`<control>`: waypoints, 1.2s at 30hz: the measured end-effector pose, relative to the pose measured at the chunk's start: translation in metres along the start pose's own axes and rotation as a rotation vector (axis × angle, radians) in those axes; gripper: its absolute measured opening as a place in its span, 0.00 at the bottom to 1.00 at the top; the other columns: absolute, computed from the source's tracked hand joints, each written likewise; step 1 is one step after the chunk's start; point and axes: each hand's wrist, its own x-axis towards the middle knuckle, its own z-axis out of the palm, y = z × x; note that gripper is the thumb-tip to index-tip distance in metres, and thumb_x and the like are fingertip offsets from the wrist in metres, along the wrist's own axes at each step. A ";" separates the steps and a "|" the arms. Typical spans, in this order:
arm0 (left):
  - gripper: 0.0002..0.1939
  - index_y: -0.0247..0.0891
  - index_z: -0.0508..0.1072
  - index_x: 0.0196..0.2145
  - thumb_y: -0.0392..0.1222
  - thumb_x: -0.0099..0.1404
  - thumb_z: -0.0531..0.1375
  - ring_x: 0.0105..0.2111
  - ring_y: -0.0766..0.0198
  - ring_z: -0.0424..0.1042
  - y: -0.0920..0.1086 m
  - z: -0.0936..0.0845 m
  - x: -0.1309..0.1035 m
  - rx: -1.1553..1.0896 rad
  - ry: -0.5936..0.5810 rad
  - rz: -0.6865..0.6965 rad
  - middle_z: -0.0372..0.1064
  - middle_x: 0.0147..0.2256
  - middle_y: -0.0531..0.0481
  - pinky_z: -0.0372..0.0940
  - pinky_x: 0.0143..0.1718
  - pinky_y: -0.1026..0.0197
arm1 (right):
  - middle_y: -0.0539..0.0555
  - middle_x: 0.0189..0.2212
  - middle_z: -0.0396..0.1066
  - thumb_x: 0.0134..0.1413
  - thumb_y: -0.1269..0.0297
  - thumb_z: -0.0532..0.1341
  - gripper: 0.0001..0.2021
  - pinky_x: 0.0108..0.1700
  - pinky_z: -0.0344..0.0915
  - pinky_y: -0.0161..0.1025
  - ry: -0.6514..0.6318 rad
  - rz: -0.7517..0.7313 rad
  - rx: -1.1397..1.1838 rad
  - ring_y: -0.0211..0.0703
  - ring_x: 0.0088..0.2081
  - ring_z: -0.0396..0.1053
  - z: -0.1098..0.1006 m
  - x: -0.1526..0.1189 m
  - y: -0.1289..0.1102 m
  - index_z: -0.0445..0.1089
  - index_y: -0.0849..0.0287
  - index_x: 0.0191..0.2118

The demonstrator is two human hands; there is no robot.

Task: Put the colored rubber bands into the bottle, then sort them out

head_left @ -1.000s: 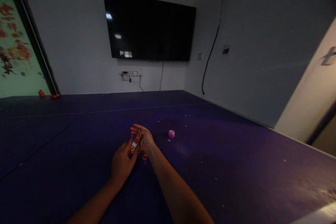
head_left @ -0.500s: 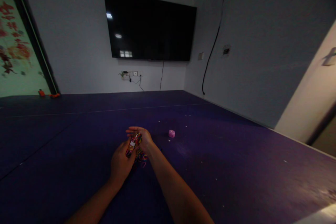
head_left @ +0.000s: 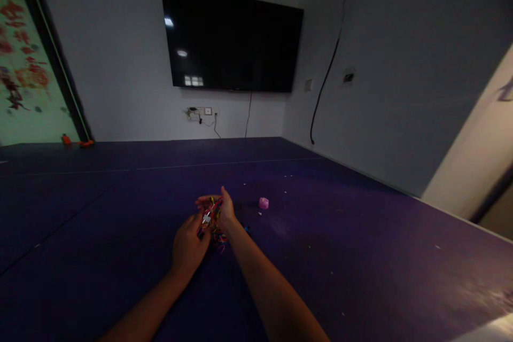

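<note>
Low in the middle of the head view, my left hand (head_left: 189,241) is closed round a clear container (head_left: 207,218) with a white label and coloured bands in it. My right hand (head_left: 224,212) is cupped against the container's far side, thumb raised, with colourful bands in its palm. A tangled heap of coloured bands (head_left: 220,239) lies on the purple surface beneath and between the hands. Some blue strands show beside my right wrist. To the right of the hands sits a small pink round object (head_left: 263,203).
The broad purple surface (head_left: 120,214) carries scattered white scraps. A black television (head_left: 234,37) hangs on the wall behind, with sockets and cables below it. Another black cable (head_left: 326,77) hangs down the right wall. Small orange objects (head_left: 66,139) stand at the far left edge.
My right thumb has lifted away from the fingers, and more bands show in the right palm. Blue strands now show beside the right wrist. The view has shifted slightly.
</note>
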 end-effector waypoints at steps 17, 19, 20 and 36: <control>0.16 0.38 0.70 0.44 0.41 0.59 0.52 0.36 0.58 0.71 0.003 -0.001 0.001 -0.029 0.025 -0.021 0.71 0.36 0.46 0.65 0.37 0.58 | 0.53 0.27 0.75 0.48 0.68 0.55 0.11 0.29 0.66 0.37 -0.001 -0.064 0.061 0.41 0.26 0.70 -0.004 0.001 0.001 0.68 0.59 0.38; 0.16 0.37 0.70 0.44 0.42 0.60 0.52 0.36 0.57 0.71 0.003 -0.001 0.001 -0.030 0.031 -0.013 0.71 0.36 0.46 0.65 0.37 0.58 | 0.53 0.29 0.75 0.48 0.70 0.55 0.11 0.30 0.67 0.38 -0.007 -0.054 0.084 0.41 0.27 0.70 -0.003 0.000 0.000 0.68 0.59 0.39; 0.16 0.37 0.70 0.44 0.43 0.60 0.52 0.36 0.57 0.71 0.002 -0.001 0.001 -0.030 0.036 -0.010 0.71 0.36 0.45 0.65 0.37 0.57 | 0.53 0.29 0.75 0.47 0.70 0.55 0.11 0.30 0.67 0.38 -0.013 -0.048 0.099 0.41 0.27 0.70 -0.003 0.000 -0.001 0.67 0.59 0.39; 0.20 0.37 0.69 0.49 0.47 0.62 0.53 0.39 0.55 0.71 -0.004 0.002 -0.002 -0.073 0.065 0.001 0.71 0.40 0.44 0.65 0.41 0.55 | 0.51 0.34 0.74 0.42 0.83 0.54 0.17 0.36 0.69 0.39 -0.027 -0.030 0.244 0.38 0.31 0.71 -0.004 -0.002 -0.008 0.67 0.58 0.37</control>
